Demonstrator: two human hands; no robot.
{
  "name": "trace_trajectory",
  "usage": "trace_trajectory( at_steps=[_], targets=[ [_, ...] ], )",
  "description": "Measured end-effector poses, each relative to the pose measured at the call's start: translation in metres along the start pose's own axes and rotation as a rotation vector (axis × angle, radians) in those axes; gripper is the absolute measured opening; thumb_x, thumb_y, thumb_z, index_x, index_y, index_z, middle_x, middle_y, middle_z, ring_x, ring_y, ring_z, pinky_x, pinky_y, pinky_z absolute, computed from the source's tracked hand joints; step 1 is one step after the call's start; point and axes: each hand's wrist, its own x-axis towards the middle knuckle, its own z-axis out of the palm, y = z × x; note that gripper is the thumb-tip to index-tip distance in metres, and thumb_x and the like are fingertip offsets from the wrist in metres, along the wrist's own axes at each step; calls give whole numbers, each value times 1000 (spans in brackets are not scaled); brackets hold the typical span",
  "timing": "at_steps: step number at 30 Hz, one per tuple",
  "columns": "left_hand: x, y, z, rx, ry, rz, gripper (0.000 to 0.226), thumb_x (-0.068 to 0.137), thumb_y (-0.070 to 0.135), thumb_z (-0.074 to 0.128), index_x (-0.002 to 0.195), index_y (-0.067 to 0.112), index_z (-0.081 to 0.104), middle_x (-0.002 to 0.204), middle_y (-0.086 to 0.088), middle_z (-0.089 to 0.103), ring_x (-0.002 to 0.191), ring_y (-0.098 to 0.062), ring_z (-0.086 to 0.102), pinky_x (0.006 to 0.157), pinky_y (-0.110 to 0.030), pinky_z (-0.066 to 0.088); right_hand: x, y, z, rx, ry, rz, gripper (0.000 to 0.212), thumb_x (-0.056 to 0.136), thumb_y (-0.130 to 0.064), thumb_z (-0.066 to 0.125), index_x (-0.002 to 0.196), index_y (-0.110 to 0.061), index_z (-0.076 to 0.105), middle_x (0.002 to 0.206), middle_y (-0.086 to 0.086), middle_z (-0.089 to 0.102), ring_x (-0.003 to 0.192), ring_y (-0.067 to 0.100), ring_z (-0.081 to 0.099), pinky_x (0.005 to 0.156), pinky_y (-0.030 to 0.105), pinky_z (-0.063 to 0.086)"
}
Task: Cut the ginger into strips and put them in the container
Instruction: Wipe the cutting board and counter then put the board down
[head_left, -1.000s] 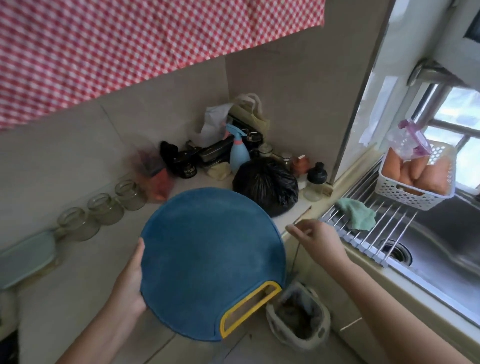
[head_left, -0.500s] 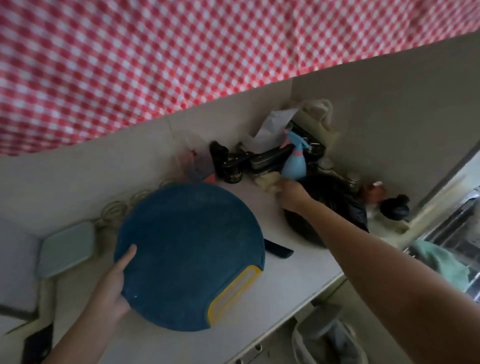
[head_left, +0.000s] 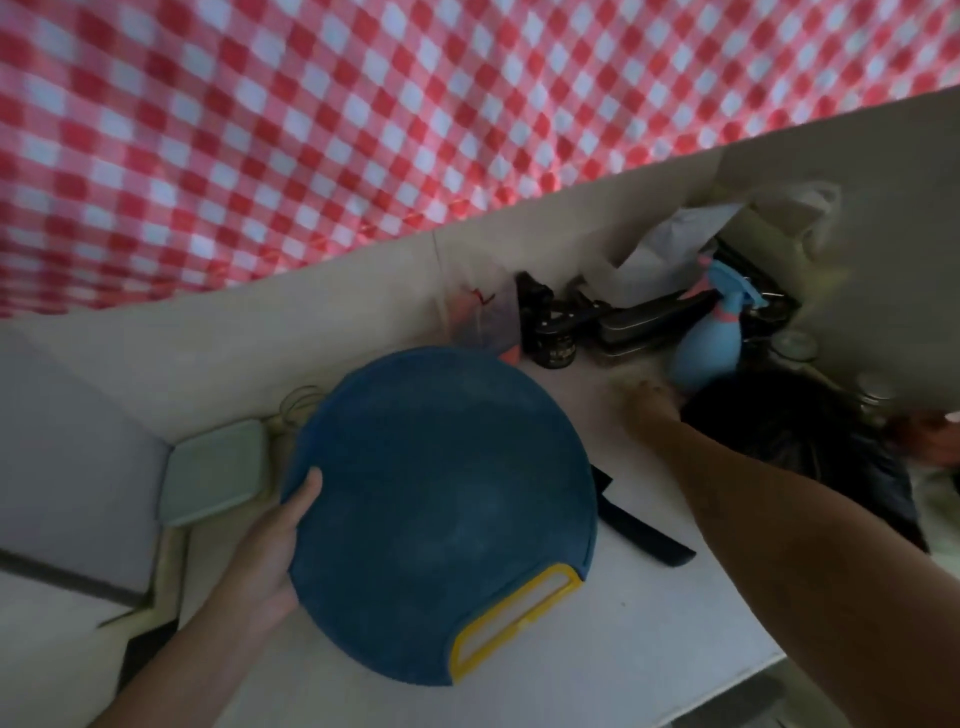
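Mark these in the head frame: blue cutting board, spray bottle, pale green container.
blue cutting board (head_left: 441, 499), head view, middle of its top face.
spray bottle (head_left: 705, 349), head view, its blue body.
pale green container (head_left: 213, 483), head view, middle of its top surface.

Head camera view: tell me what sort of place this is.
Probably a home kitchen counter: a round blue cutting board, a white worktop, and a blue spray bottle beside a dark jar in the corner.
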Motion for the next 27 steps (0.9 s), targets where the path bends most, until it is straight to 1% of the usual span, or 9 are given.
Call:
trace_trajectory(
  at_steps=[2,6,9,11,14,16,20,24,27],
  targets=[
    [-4,2,5,23,-33,8,39,87,42,48,109,19,70,118,-5,67,100,-19,67,71,-31,59,-2,-1,3,112,51,6,43,99,-12,38,141,-6,36,139,16,45,126,30,47,98,42,44],
    [-17,-1,15,47,-8,32,47,85,48,47,120,20,60,116,-2,67,100,-17,66,83,-35,51,-14,-6,-19,132,175,-4,29,98,-14,43,117,-1,60,118,17,61,107,29,59,87,36,49],
    [-33,-5,28,50,-11,39,42,88,47,47,114,20,63,111,-3,70,93,-16,69,81,-35,47,-37,-10,-52,155,331,-85,32,96,-23,41,107,-4,64,110,14,62,104,31,57,84,37,44],
    [-44,-9,40,55,-14,41,41,90,46,46,117,20,62,112,-3,69,94,-17,68,80,-35,46,-58,-10,-78,295,446,-183,31,93,-18,36,106,-8,62,107,11,61,101,30,55,75,33,38],
    [-62,-18,59,54,-47,17,41,89,45,46,118,20,62,112,-3,69,95,-18,68,75,-33,53,-114,-7,-104,552,581,-333,4,85,-8,62,89,-6,61,83,12,61,75,23,57,57,27,34],
    [-75,-26,74,53,-76,-14,41,87,44,48,116,19,63,114,-5,69,96,-19,68,68,-29,57,-155,-9,-112,739,673,-365,16,87,-18,65,83,-5,56,77,12,58,68,18,51,58,26,31],
    [-104,-53,107,92,-148,-47,37,91,42,45,112,17,64,109,-6,70,95,-22,69,75,-36,52,-229,-21,-110,833,596,-537,18,84,-14,67,77,-7,53,72,5,53,66,18,47,60,30,35],
    [-132,-83,130,206,-152,52,47,81,45,54,112,12,66,110,-12,69,106,-27,64,95,-43,45,-289,-28,-95,794,469,-686,21,84,-16,69,77,-2,55,73,4,53,69,16,48,62,26,33],
    [-149,-96,140,336,-150,156,37,79,46,57,95,17,75,105,-10,71,105,-26,64,98,-45,43,-317,-13,-84,858,252,-721,31,96,-31,52,81,-4,57,74,3,56,71,15,52,64,27,40]
  ],
)
